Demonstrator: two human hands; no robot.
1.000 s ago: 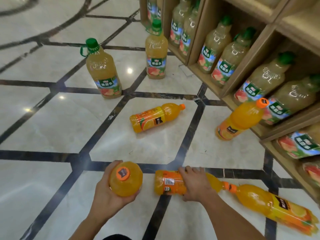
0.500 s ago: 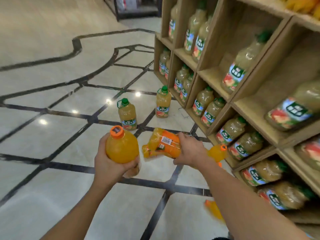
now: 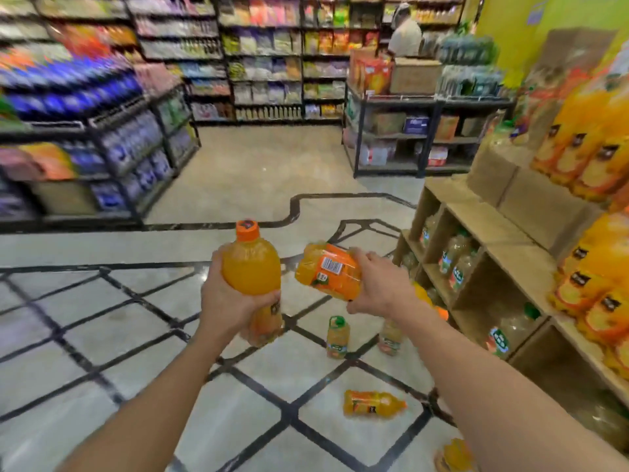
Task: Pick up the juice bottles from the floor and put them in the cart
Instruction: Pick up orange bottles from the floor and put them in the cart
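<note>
My left hand (image 3: 227,301) grips an upright orange juice bottle (image 3: 252,264) with an orange cap, held at chest height. My right hand (image 3: 377,284) holds a second orange juice bottle (image 3: 326,269) on its side, base pointing left, barcode up. On the floor below lie another orange bottle (image 3: 372,403) on its side and part of one (image 3: 454,456) at the bottom edge. Two green-capped juice bottles (image 3: 337,332) (image 3: 391,337) stand upright on the floor. No cart is in view.
A wooden shelf unit (image 3: 503,240) with juice bottles runs along the right. Dark metal racks of goods stand at the left (image 3: 102,148) and far right (image 3: 408,131). A person (image 3: 405,32) stands at the far shelves. Open marble floor (image 3: 258,165) lies ahead.
Both hands lifted their bottles from floor level to chest height. The view swung up from the floor to the aisle, so the floor bottles now sit lower in the frame.
</note>
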